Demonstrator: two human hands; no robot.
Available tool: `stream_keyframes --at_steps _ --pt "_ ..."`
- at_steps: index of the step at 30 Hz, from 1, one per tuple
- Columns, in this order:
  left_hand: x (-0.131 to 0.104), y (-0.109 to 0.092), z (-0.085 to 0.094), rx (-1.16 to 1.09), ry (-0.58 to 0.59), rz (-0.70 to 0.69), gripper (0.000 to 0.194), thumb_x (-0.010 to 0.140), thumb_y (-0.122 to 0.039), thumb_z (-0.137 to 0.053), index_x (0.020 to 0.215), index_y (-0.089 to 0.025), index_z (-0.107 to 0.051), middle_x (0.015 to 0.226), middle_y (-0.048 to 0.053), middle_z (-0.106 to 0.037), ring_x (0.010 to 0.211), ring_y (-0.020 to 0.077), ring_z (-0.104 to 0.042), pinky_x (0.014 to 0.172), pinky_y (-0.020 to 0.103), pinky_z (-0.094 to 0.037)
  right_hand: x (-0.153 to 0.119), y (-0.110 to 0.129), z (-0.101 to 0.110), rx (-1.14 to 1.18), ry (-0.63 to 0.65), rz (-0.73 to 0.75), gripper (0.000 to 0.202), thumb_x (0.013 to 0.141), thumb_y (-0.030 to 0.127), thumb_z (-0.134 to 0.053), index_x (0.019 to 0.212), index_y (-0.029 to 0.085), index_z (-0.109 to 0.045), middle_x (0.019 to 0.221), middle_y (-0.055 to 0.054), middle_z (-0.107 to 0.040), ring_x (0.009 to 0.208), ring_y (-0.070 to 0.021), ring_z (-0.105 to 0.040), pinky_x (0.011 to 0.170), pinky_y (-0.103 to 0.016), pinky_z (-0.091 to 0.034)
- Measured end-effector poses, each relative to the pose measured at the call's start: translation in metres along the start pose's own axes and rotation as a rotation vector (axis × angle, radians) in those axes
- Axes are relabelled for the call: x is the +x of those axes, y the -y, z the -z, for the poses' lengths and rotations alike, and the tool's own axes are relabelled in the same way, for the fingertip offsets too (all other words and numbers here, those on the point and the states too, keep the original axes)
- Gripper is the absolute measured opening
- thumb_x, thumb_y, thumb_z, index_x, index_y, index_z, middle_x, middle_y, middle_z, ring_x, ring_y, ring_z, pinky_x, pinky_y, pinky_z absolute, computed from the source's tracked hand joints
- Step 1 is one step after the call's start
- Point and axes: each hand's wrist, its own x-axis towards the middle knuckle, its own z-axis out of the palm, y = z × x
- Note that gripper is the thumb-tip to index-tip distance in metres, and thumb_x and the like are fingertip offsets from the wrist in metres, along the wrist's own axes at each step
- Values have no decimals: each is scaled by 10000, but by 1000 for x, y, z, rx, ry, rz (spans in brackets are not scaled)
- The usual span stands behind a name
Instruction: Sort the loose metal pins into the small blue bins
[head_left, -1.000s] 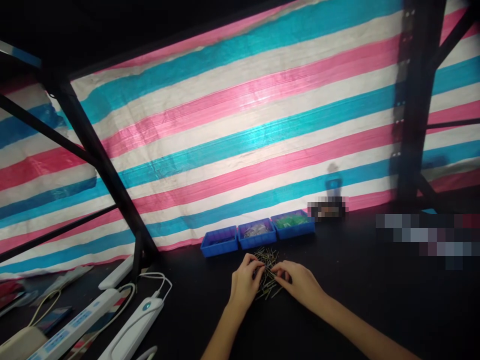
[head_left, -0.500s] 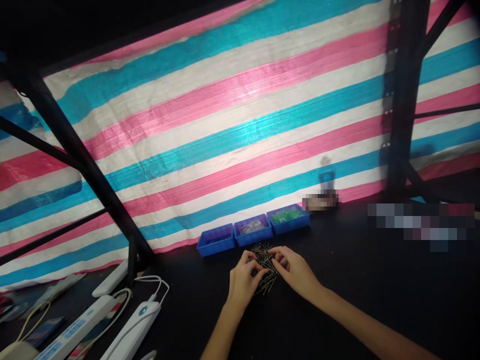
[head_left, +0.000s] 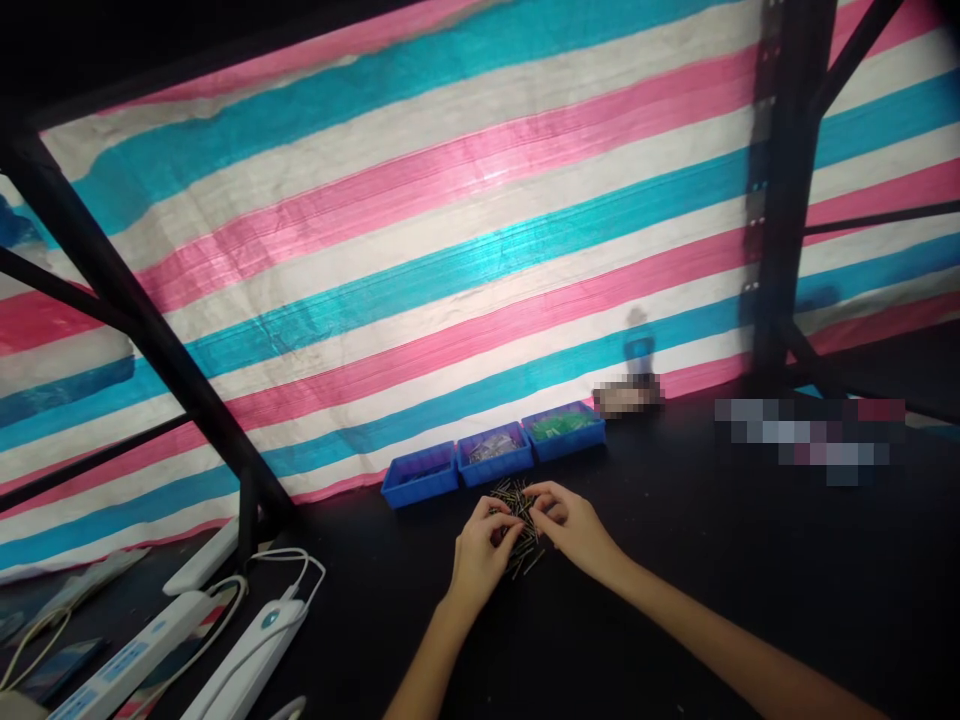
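A loose pile of thin dark and brassy pin-like pieces [head_left: 527,560] lies on the black table. Over the pile's left side is my left hand [head_left: 482,550], thumb and fingers curled together in a pinch. My right hand [head_left: 570,528] is at the pile's right side, its fingers bent and closed towards the thumb. What either hand pinches is too small to make out. Just behind the pile stand three blue bins in a row: the left bin [head_left: 420,488] with dark contents, the middle bin [head_left: 496,466] with clear pieces, the right bin [head_left: 565,440] with green pieces.
White power strips [head_left: 247,655] with cables lie at the lower left, beside a dark flat object [head_left: 64,668]. A black metal frame [head_left: 161,355] rises at the left, another post at the right. A striped sheet [head_left: 450,260] hangs behind. Blurred items lie at the right.
The whole view has shifted a little, so things sit slightly further left. My right hand's fingers have drawn in closer to the thumb; my left hand stays over the pile.
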Motion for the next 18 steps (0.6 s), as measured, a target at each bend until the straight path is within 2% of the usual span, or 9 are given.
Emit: stream_keyframes --at_steps 4,9,15,18 --pt "1 3 -3 -50 -13 19 171 734 -342 -560 705 -203 -656 897 12 -542 559 72 -476 540 212 -410 2 1 2 39 -22 -29 260 718 281 -527 950 171 -567 686 9 -561 550 -102 -535 498 -212 -436" --pt "1 0 -5 -192 -1 20 206 654 -391 -643 643 -186 -658 879 20 -539 625 93 -502 566 215 -418 5 -1 4 104 -30 -66 290 700 306 -562 952 162 -561 689 3 -564 536 -99 -523 427 -188 -405" --pt "3 -4 -6 -337 -39 26 227 675 -388 -631 698 -164 -660 797 24 -522 614 93 -477 544 211 -396 4 3 1 219 88 -101 333 680 334 -604 960 156 -572 713 -11 -601 573 -107 -555 444 -186 -409" --pt "3 -6 -4 -393 -12 35 233 684 -382 -626 762 -169 -677 826 36 -535 623 97 -482 536 211 -396 3 7 2 256 127 -102 336 664 350 -631 926 144 -590 720 -18 -609 609 -115 -573 487 -195 -428"
